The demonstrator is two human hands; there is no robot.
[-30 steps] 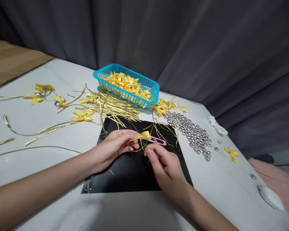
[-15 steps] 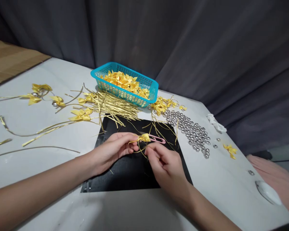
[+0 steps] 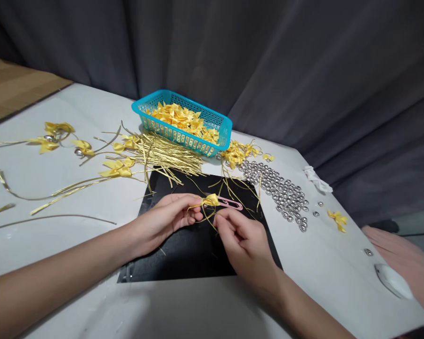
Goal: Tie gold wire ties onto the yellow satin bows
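Observation:
Between the thumb and fingers of my left hand [image 3: 167, 219], a yellow ribbon bow [image 3: 211, 200] is pinched, with a looped gold cord around it. A flat pink clip [image 3: 232, 204] sticks out to the right from behind the bow. My right hand [image 3: 245, 240] is closed, thumb against forefinger, on the lower end of the gold cord [image 3: 209, 219], just below the clip. Both hands are over a black mat [image 3: 183, 266], and cut cord pieces lie on it.
Behind the mat, a blue basket [image 3: 146, 108] of yellow ribbon pieces stands beside a bundle of gold cords [image 3: 169, 155]. Silver beads [image 3: 282, 190] lie to the right, near a white ribbon [image 3: 318, 180] and a white oval object [image 3: 392, 281]. Loose bows [image 3: 117, 166] lie at left.
Both hands stay nearly in place, still gripping the bow and the cord. The view has shifted very slightly; nothing else visibly differs.

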